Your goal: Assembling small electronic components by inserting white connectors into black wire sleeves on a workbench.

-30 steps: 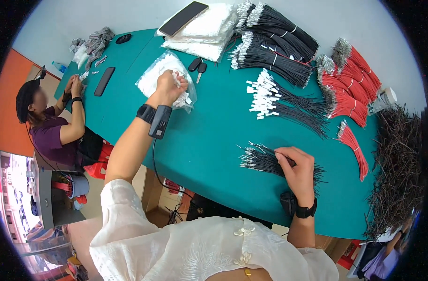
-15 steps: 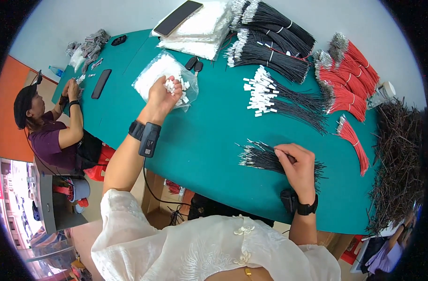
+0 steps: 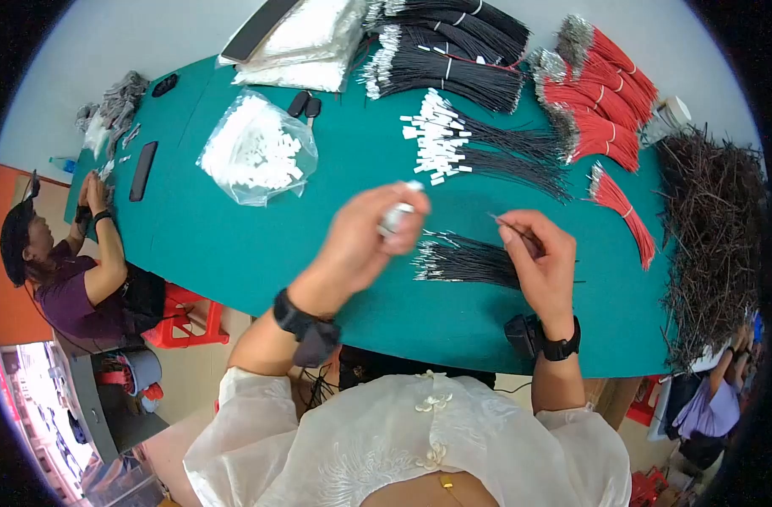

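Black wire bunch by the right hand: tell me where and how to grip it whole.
Probably around the middle of the black wire bunch, from the person's near side, gripping across the strands: they lie roughly side by side there, with bare green table in front. The silvery tips splay at the left end; the right hand covers some of the right part.

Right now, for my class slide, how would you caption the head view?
Left hand holding small white pieces, right hand pinching a dark wire over a green table.

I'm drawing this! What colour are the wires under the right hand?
The wires are black with silvery tips, seen best in the head view.
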